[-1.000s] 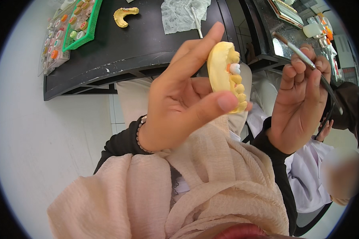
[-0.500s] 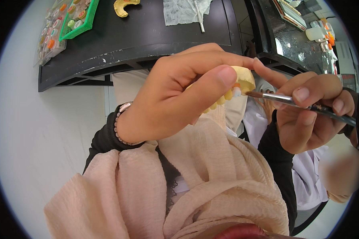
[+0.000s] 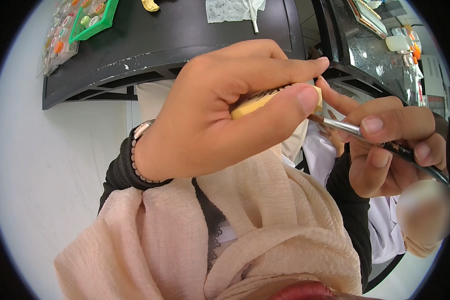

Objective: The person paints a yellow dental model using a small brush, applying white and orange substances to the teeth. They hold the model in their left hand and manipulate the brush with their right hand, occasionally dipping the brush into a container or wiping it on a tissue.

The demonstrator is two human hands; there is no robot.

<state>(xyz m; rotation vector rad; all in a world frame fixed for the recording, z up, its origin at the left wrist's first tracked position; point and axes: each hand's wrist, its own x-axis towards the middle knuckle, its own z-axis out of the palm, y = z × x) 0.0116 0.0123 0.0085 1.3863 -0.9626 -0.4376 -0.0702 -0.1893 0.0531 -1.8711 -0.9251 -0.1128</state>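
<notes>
My left hand [image 3: 225, 115] is closed round a yellow plaster dental model [image 3: 253, 106], thumb along the near side and fingers over the far side. Dark marks show on the model's upturned face; its teeth are hidden by my thumb. In my right hand [image 3: 390, 145] is a thin brush [image 3: 352, 128] with a silver ferrule and dark handle, pinched between thumb and fingers. The brush's brown tip lies close by the model's right end, beside my left thumb; whether they touch I cannot tell. My right index finger stretches up toward the model's end.
On the black table [image 3: 180, 35] ahead are a green basket [image 3: 96, 31] of small capped jars, a clear box [image 3: 60, 52] of jars, a yellow plaster piece [image 3: 150, 5] and a tissue [image 3: 228, 11] with a white stick. Another person [image 3: 385, 225] sits at the right, near a second dark table [image 3: 370, 60].
My left hand has turned the dental model, so its teeth no longer show and its marked face does. The brush has tilted more steeply, its tip still by the model's right end.
</notes>
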